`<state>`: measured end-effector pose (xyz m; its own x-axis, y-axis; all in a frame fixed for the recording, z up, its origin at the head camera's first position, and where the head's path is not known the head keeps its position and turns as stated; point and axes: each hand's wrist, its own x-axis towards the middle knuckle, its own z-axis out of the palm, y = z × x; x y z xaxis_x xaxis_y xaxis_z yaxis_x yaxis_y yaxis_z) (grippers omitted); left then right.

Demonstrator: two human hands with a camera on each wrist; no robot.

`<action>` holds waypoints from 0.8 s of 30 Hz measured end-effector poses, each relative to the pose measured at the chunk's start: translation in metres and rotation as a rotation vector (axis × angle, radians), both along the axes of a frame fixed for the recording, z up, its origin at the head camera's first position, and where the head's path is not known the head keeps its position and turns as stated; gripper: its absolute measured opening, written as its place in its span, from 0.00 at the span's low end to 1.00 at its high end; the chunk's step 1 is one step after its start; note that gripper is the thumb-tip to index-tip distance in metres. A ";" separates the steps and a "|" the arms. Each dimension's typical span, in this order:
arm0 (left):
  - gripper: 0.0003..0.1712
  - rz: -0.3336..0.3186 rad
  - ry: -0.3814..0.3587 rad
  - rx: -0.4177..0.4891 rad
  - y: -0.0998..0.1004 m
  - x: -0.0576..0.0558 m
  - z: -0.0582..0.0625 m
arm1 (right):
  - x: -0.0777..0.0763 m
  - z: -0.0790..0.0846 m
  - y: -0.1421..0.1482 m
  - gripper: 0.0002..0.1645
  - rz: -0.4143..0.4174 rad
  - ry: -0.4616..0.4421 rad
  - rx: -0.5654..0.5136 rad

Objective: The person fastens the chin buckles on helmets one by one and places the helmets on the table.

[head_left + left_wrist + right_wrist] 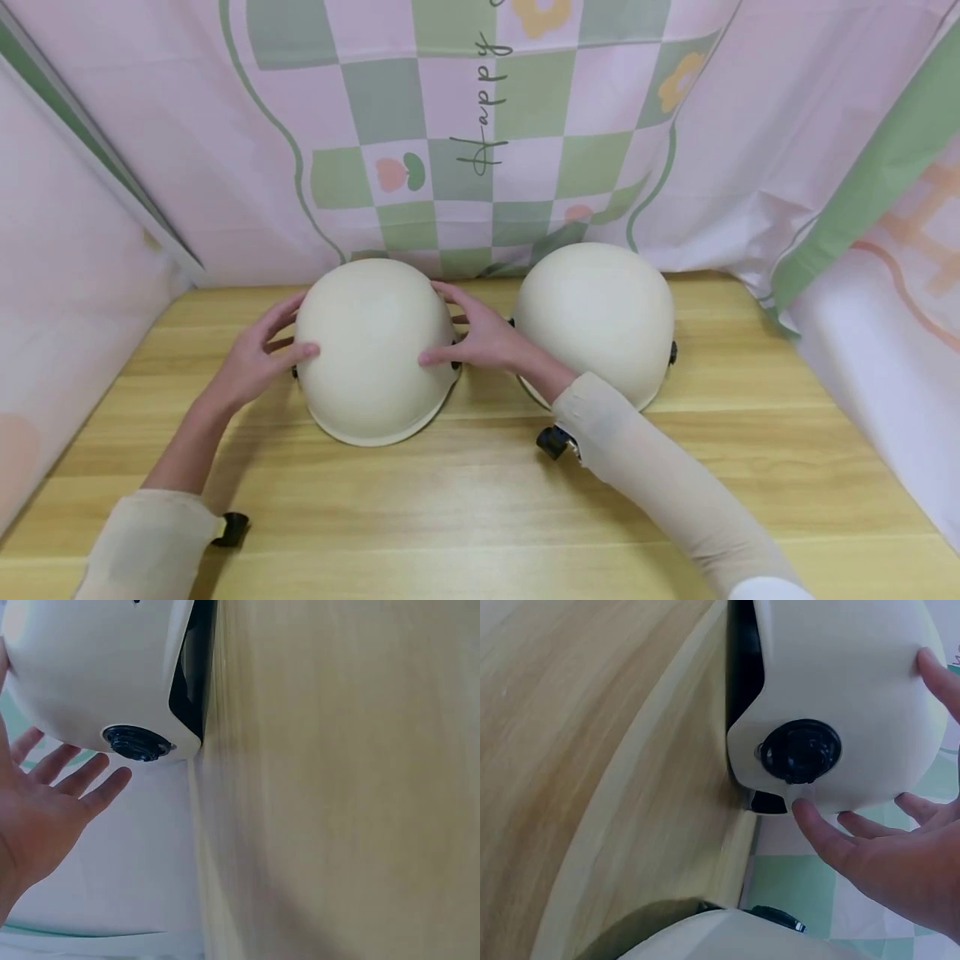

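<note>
A cream helmet [371, 342] sits dome up on the wooden table, between my two hands. My left hand [258, 354] is at its left side, thumb on the front of the shell and fingers spread towards the back. In the left wrist view, some of those fingers stand apart from the shell, near a black round side knob [136, 742]. On the other side, my right hand [480, 333] touches the shell with thumb and spread fingertips. The right wrist view shows one finger just below another black knob [801, 751]. The inside of the helmet is mostly hidden.
A second cream helmet [596, 312] stands to the right, partly behind my right forearm. The wooden table [420, 517] ends at a checked curtain [457, 108] at the back. More cloth hangs along the left and right sides. Each sleeve carries a small black device.
</note>
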<state>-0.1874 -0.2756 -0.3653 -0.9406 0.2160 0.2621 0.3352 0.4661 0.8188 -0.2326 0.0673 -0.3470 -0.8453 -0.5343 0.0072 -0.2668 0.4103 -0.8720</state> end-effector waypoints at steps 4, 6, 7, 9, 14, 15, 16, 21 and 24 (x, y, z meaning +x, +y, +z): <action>0.42 0.007 0.022 -0.040 -0.001 0.000 0.000 | 0.000 -0.001 0.000 0.64 -0.001 0.025 0.010; 0.42 0.002 0.028 -0.047 -0.001 0.000 0.000 | 0.000 -0.002 0.001 0.64 0.000 0.033 0.016; 0.43 -0.001 0.030 -0.053 -0.001 0.000 0.000 | -0.001 -0.002 0.001 0.64 0.001 0.039 0.024; 0.43 -0.007 0.029 -0.059 -0.002 -0.001 0.001 | -0.001 -0.001 0.001 0.65 0.006 0.050 0.040; 0.43 -0.026 0.002 -0.073 -0.002 0.000 0.002 | -0.002 0.005 0.007 0.63 0.019 0.086 0.094; 0.42 -0.027 -0.004 -0.078 -0.003 0.001 0.003 | -0.001 0.007 0.010 0.62 0.021 0.088 0.091; 0.42 -0.026 -0.006 -0.081 -0.003 0.002 0.004 | 0.001 0.010 0.013 0.60 0.021 0.098 0.086; 0.36 0.017 0.030 -0.117 -0.009 0.011 0.009 | 0.013 0.031 0.042 0.40 -0.005 0.209 0.021; 0.32 0.060 0.076 -0.151 -0.012 0.017 0.012 | 0.022 0.042 0.068 0.22 -0.060 0.337 0.011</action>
<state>-0.1706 -0.2880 -0.3537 -0.9315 0.2026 0.3020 0.3616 0.6032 0.7109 -0.2108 0.1354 -0.3046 -0.8260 -0.4855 0.2863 -0.5147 0.4426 -0.7342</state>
